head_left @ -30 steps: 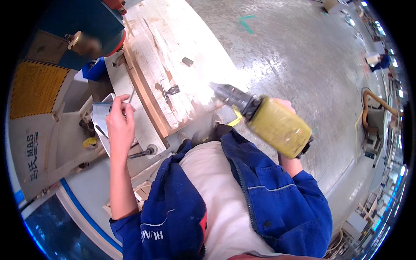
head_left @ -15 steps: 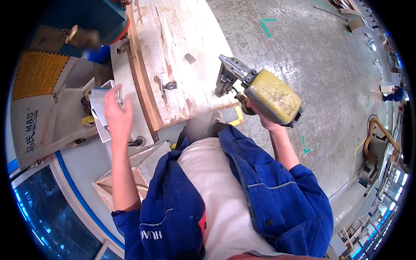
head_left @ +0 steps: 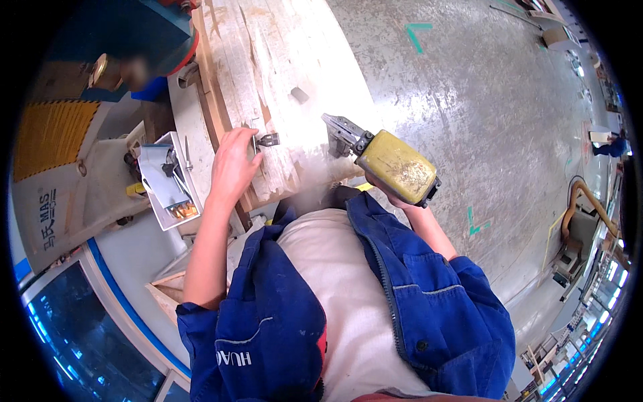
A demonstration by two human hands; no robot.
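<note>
Bare boards lie open beyond the metal bracket; a small block stands there, a parts tray crowds the left.
</note>
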